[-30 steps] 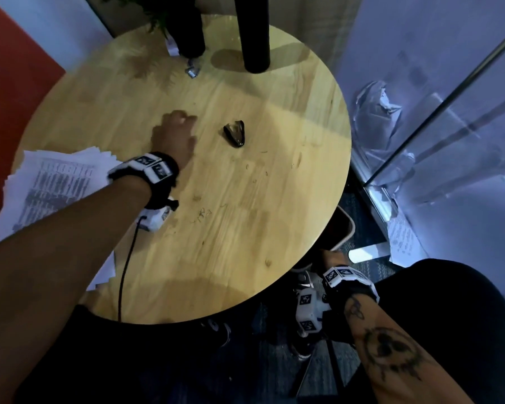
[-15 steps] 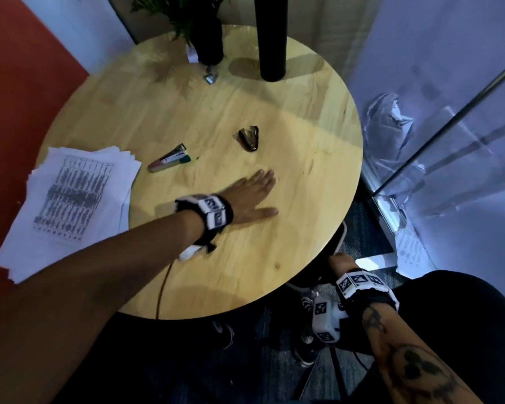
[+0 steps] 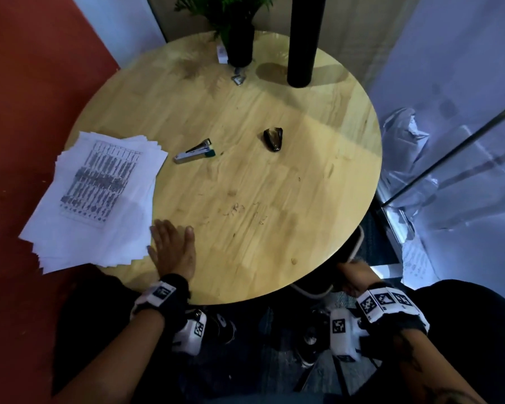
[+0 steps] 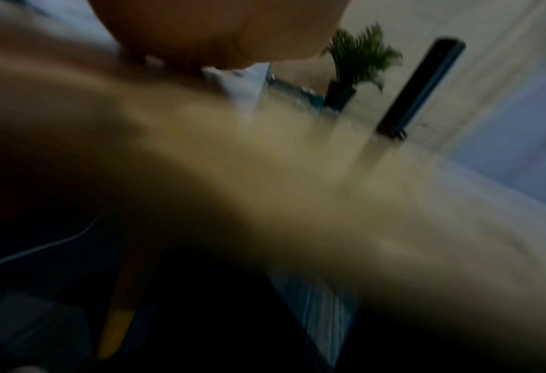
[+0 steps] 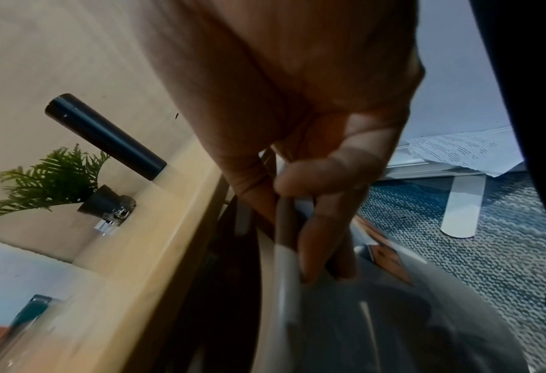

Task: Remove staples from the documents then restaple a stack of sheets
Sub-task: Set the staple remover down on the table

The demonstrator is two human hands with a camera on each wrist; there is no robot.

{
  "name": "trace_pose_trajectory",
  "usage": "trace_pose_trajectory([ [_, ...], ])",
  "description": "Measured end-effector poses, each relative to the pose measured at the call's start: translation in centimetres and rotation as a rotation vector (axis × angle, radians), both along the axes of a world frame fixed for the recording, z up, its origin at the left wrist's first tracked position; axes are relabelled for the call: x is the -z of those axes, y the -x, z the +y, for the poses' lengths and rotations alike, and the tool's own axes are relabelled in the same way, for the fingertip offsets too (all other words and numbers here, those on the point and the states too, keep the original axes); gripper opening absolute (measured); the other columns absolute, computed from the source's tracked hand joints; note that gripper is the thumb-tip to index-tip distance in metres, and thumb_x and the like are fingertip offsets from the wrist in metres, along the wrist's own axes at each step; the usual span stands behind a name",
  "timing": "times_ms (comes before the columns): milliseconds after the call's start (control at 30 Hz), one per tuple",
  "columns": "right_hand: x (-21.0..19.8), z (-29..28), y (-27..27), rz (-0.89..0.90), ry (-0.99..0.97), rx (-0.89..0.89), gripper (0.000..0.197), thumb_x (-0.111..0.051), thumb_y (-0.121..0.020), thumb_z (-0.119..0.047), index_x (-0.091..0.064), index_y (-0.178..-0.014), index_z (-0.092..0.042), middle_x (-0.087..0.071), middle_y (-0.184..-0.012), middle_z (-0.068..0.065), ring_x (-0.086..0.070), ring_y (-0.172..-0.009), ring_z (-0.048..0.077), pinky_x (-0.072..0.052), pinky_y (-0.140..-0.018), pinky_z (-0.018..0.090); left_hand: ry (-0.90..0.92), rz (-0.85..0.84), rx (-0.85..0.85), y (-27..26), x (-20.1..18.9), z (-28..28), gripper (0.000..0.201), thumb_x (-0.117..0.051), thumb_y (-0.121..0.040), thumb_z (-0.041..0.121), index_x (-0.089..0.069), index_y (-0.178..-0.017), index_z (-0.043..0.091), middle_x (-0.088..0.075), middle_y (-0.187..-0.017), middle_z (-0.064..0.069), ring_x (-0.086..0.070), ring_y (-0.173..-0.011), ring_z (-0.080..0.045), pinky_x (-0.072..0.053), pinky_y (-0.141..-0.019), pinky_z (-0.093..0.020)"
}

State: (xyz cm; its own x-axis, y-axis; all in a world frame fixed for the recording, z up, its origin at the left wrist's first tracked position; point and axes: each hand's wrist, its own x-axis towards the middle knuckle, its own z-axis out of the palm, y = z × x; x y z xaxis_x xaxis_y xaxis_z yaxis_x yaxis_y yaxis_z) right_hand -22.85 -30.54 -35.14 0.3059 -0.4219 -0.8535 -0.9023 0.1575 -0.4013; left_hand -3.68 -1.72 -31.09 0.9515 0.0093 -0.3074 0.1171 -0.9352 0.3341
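Since half a second ago we note the left hand (image 3: 174,252) drawn back from mid-table to the near edge, fingers straight and together, palm flat on the wood, fingertips just touching the lower right corner of the paper stack. Round wooden table (image 3: 274,182): largest item, pale grain. Stack of printed sheets (image 3: 94,199): fanned loosely, lying on the table's left side and overhanging its rim. Black post (image 3: 303,39): upright at the far edge. Potted plant (image 3: 239,33): dark pot, green fronds, beside the post. Right hand (image 5: 316,176): below the table's right edge, fingers curled around a pale curved rim, which we take for a chair edge (image 5: 284,252). Stapler (image 3: 194,151): silver with green end, lying mid-table just right of the sheets, untouched. Staple remover (image 3: 273,139): black, lying right of the stapler, apart from it. Loose staples (image 3: 239,208): scattered near the table's centre.
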Motion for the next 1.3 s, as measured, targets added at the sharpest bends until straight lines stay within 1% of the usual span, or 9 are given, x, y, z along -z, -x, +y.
trace_pose_trajectory([
  [67,-0.2,0.2,0.1,-0.007,0.032,0.001,0.014,-0.057,-0.082,-0.012,-0.057,-0.077,0.001,-0.055,-0.063,0.014,-0.058,-0.037,0.01,-0.05,-0.042,0.019,-0.133,0.03,0.092,2.3,1.2,-1.3,0.065,-0.026,-0.099,0.044,-0.01,-0.15,0.006,0.0,-0.16,-0.008,0.005,-0.147,-0.021,-0.002,-0.115,-0.053],
  [200,0.8,0.4,0.7,-0.027,0.042,0.024,0.017,-0.058,-0.074,-0.016,-0.058,-0.076,0.001,-0.059,-0.054,0.018,-0.062,-0.059,0.035,-0.056,-0.069,0.053,-0.085,0.029,0.229,2.3,0.3,-6.7,0.069,-0.019,-0.098,0.051,-0.005,-0.151,0.009,0.006,-0.16,-0.006,0.01,-0.147,-0.02,0.002,-0.114,-0.053],
  [367,-0.5,0.7,0.9,-0.021,0.051,0.011,0.017,-0.05,-0.089,-0.005,-0.053,-0.073,-0.002,-0.055,-0.045,0.011,-0.049,-0.029,0.017,-0.035,-0.032,0.018,0.13,0.238,0.502,4.0,-0.9,-10.3,0.066,-0.014,-0.097,0.057,0.004,-0.151,0.024,0.019,-0.158,0.003,0.02,-0.144,-0.015,0.012,-0.114,-0.049],
  [567,-0.2,0.5,1.0,-0.04,0.026,0.042,0.014,-0.047,-0.09,-0.003,-0.052,-0.08,0.004,-0.055,-0.044,0.018,-0.045,-0.025,0.018,-0.03,-0.03,0.014,0.238,0.093,-0.225,-4.5,-1.7,-7.0,0.066,-0.019,-0.099,0.051,-0.006,-0.151,0.013,0.004,-0.16,-0.005,0.005,-0.147,-0.02,0.0,-0.116,-0.05],
  [633,-0.2,0.5,0.9,-0.036,0.039,0.014,0.015,-0.048,-0.09,-0.004,-0.052,-0.077,0.001,-0.057,-0.043,0.016,-0.048,-0.029,0.021,-0.031,-0.031,0.016,0.145,0.124,-0.264,-5.2,-1.1,-5.8,0.071,-0.017,-0.098,0.054,-0.002,-0.15,0.008,0.007,-0.16,-0.006,0.009,-0.147,-0.02,0.0,-0.116,-0.051],
  [833,-0.2,0.8,0.5,-0.027,0.052,-0.04,0.011,-0.049,-0.09,-0.008,-0.054,-0.08,-0.004,-0.06,-0.063,0.021,-0.055,-0.047,0.026,-0.034,-0.033,0.018,0.049,0.197,0.237,-0.8,-0.6,-11.3,0.07,-0.015,-0.097,0.054,0.005,-0.15,0.013,0.018,-0.158,-0.004,0.019,-0.145,-0.019,0.01,-0.114,-0.054],
  [933,-0.3,0.7,0.7,-0.025,0.043,-0.011,0.009,-0.048,-0.09,-0.006,-0.054,-0.086,-0.001,-0.058,-0.062,0.021,-0.054,-0.038,0.023,-0.032,-0.03,0.016,0.052,0.28,0.546,2.3,-0.8,-14.4,0.072,-0.007,-0.095,0.06,0.012,-0.149,0.017,0.024,-0.156,0.0,0.023,-0.143,-0.017,0.013,-0.113,-0.052],
  [1167,-0.3,0.2,1.0,-0.03,0.042,0.087,0.013,-0.048,-0.087,-0.004,-0.053,-0.08,0.006,-0.056,-0.049,0.019,-0.045,-0.024,0.017,-0.029,-0.03,0.013,0.12,0.192,0.323,-5.3,-1.1,-14.7,0.066,-0.011,-0.098,0.054,0.005,-0.151,0.018,0.015,-0.159,-0.001,0.015,-0.146,-0.016,0.008,-0.117,-0.048],
  [1300,0.0,0.1,0.9,-0.004,0.057,0.065,0.012,-0.052,-0.084,-0.011,-0.057,-0.084,0.0,-0.064,-0.073,0.028,-0.055,-0.045,0.027,-0.034,-0.035,0.02,-0.111,0.263,0.66,-3.8,-0.8,-14.5,0.068,-0.007,-0.096,0.056,0.011,-0.15,0.017,0.024,-0.156,-0.001,0.024,-0.143,-0.02,0.01,-0.114,-0.053],
])
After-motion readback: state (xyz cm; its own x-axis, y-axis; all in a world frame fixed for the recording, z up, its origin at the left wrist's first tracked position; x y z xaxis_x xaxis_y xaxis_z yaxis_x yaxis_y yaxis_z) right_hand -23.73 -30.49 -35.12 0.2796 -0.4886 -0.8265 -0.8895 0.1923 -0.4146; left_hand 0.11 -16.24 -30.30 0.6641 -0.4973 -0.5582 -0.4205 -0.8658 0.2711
